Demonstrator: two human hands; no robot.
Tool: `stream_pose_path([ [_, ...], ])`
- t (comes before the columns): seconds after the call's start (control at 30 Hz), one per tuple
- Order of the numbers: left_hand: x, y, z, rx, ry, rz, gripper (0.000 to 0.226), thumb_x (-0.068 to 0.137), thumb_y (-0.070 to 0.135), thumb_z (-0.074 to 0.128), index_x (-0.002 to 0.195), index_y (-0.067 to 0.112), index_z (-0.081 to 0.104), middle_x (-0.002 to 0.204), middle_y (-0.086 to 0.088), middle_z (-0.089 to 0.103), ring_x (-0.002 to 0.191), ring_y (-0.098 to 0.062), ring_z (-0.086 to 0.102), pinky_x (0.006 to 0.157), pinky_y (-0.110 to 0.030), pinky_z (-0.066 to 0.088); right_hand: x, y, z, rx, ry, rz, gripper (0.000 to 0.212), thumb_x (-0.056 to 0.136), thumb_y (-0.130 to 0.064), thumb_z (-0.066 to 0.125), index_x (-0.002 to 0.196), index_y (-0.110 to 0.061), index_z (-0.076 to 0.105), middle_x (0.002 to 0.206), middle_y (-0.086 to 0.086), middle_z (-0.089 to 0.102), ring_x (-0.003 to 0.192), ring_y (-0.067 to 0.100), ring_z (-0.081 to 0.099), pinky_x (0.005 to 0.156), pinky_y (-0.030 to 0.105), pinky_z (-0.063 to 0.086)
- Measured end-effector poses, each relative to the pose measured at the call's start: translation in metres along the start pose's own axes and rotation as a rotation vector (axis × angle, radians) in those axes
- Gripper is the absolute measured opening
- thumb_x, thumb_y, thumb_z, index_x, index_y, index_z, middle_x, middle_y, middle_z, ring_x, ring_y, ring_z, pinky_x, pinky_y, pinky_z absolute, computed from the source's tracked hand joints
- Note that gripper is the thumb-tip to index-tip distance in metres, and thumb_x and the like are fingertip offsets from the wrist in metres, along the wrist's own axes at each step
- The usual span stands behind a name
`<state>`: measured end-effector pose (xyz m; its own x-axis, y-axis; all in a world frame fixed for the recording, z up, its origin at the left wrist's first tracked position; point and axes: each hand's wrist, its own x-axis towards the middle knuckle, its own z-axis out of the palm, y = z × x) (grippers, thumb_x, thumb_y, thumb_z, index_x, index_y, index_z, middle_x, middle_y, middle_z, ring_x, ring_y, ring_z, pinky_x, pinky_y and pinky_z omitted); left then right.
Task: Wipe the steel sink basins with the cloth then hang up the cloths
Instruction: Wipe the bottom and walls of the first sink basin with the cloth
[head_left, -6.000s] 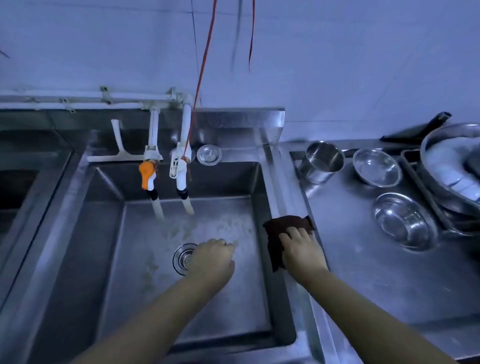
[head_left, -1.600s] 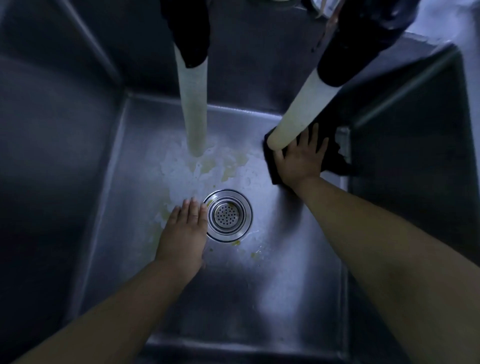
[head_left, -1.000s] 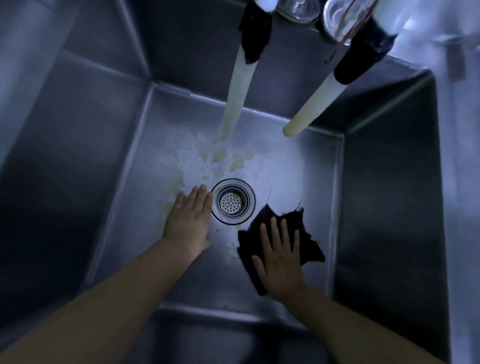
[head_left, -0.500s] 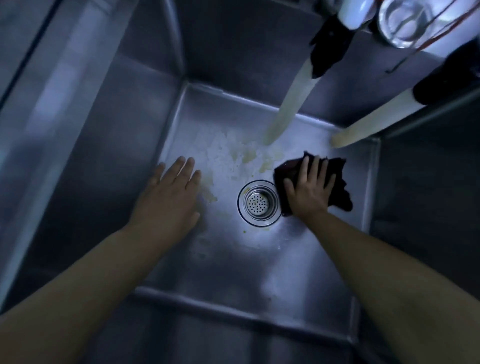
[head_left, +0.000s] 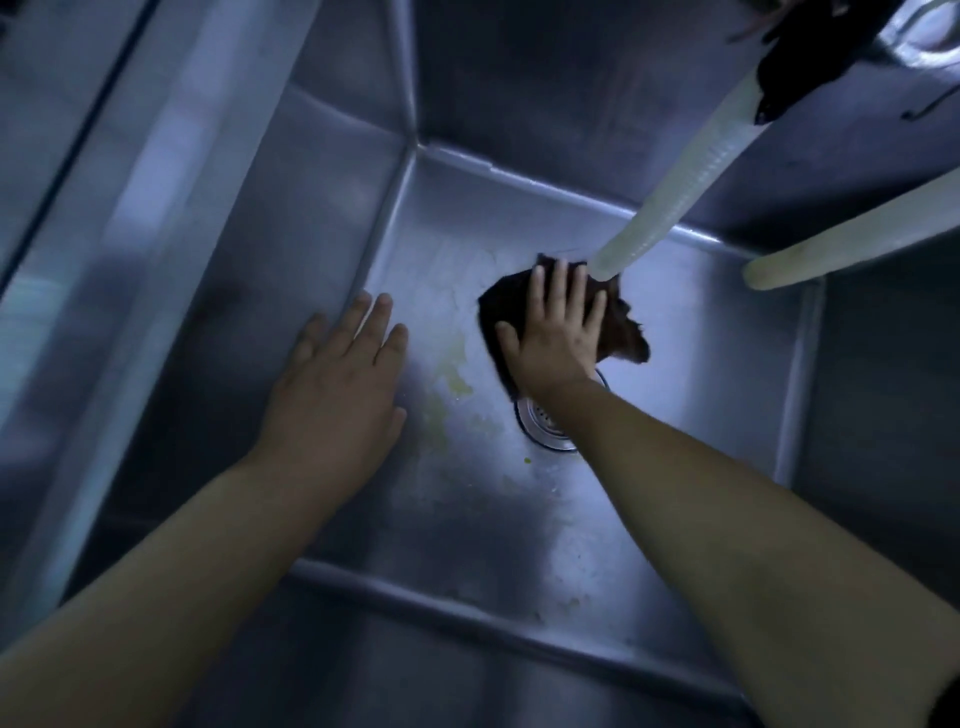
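Both hands are laid flat inside the steel sink basin (head_left: 322, 171). On the basin's floor, the left hand (head_left: 337, 395) is spread with straight fingers near the left wall, and nothing is held by it. A dark cloth (head_left: 621, 332) is pressed against the floor by the right hand (head_left: 558, 332), its fingers straight and splayed, just beyond the drain strainer (head_left: 540, 428), which is partly covered by the wrist. Two pale hoses are seen above: the nearer hose (head_left: 680, 192) ends over the cloth, the other hose (head_left: 852, 239) further right. Yellowish residue (head_left: 457, 384) is scattered between the hands.
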<state>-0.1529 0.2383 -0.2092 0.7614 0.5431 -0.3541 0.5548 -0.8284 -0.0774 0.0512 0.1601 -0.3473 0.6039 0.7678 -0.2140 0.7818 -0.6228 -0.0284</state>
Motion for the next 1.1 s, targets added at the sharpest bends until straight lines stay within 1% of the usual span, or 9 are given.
stream_pose_path([
  [0.2,0.024,-0.009,-0.034,0.197,0.053,0.086,0.070,0.092,0.039,0.038,0.149,0.013,0.006,0.159,-0.010,-0.004,0.145,-0.025,-0.005,0.118,-0.045,0.004,-0.006,-0.070,0.004,0.020,-0.064,-0.277,0.075,0.091,-0.054,0.024,0.151,-0.015,0.001,0.159,0.012,-0.004,0.145,0.031,-0.012,0.112,0.054,-0.013],
  [0.3,0.039,-0.019,-0.057,0.297,0.102,0.119,0.067,0.093,0.035,0.040,0.148,0.010,0.011,0.158,-0.012,0.004,0.145,-0.027,0.000,0.116,-0.047,0.005,0.008,-0.055,0.002,-0.002,-0.046,-0.400,0.072,0.092,-0.058,0.022,0.151,-0.023,0.003,0.160,0.004,-0.001,0.146,0.025,-0.009,0.113,0.049,-0.013],
  [0.4,0.051,-0.036,-0.078,0.364,0.167,0.162,0.064,0.092,0.033,0.044,0.146,0.007,0.023,0.156,-0.015,0.014,0.144,-0.029,0.009,0.115,-0.048,0.006,0.018,-0.019,-0.003,-0.012,0.004,-0.385,0.069,0.093,-0.058,0.019,0.151,-0.024,0.006,0.160,0.002,0.005,0.147,0.023,-0.002,0.116,0.049,-0.001],
  [0.53,0.060,-0.060,-0.100,0.330,0.297,0.298,0.047,0.082,0.015,0.054,0.122,-0.010,0.054,0.133,-0.032,0.047,0.131,-0.043,0.038,0.112,-0.050,0.019,0.019,0.031,-0.013,0.094,0.048,-0.239,0.068,0.095,-0.052,0.031,0.151,-0.018,0.012,0.159,0.008,0.013,0.147,0.025,0.006,0.117,0.048,0.006],
  [0.6,0.062,-0.071,-0.104,0.339,0.324,0.330,0.050,0.075,0.021,0.043,0.106,-0.014,0.062,0.116,-0.034,0.059,0.120,-0.046,0.049,0.108,-0.051,0.027,0.018,0.057,-0.015,0.102,0.074,-0.154,0.070,0.095,-0.048,0.039,0.150,-0.010,0.018,0.157,0.016,0.016,0.146,0.030,0.008,0.118,0.045,0.002],
  [0.8,0.065,-0.080,-0.102,0.217,0.273,0.308,0.051,0.073,0.035,0.039,0.093,0.004,0.074,0.093,-0.013,0.073,0.111,-0.035,0.058,0.111,-0.042,0.019,0.023,0.129,-0.016,0.112,0.075,0.131,0.067,0.096,-0.036,0.046,0.147,0.002,0.023,0.155,0.025,0.015,0.144,0.040,0.009,0.118,0.048,0.006],
  [0.9,0.071,-0.086,-0.096,0.129,0.334,0.313,0.035,0.070,0.029,0.051,0.088,0.011,0.075,0.087,-0.008,0.073,0.106,-0.032,0.061,0.112,-0.040,0.019,0.031,0.154,-0.015,0.163,0.111,0.303,0.066,0.098,-0.037,0.040,0.149,-0.002,0.016,0.157,0.019,0.012,0.145,0.035,0.005,0.118,0.048,0.006],
  [1.03,0.076,-0.089,-0.090,0.059,0.422,0.351,0.026,0.065,0.025,0.055,0.079,0.013,0.074,0.078,-0.005,0.072,0.102,-0.032,0.062,0.114,-0.036,0.015,0.070,0.133,-0.027,0.330,0.187,0.814,0.066,0.100,-0.041,0.023,0.149,-0.001,0.005,0.157,0.022,0.003,0.145,0.037,-0.003,0.116,0.047,-0.006],
  [1.1,0.077,-0.090,-0.090,0.053,0.444,0.368,0.020,0.065,0.023,0.057,0.074,0.013,0.073,0.074,-0.005,0.071,0.101,-0.032,0.063,0.113,-0.037,0.018,0.093,0.108,-0.033,0.448,0.162,0.953,0.067,0.099,-0.043,0.013,0.148,-0.001,-0.006,0.156,0.023,-0.006,0.143,0.040,-0.010,0.115,0.049,-0.011],
])
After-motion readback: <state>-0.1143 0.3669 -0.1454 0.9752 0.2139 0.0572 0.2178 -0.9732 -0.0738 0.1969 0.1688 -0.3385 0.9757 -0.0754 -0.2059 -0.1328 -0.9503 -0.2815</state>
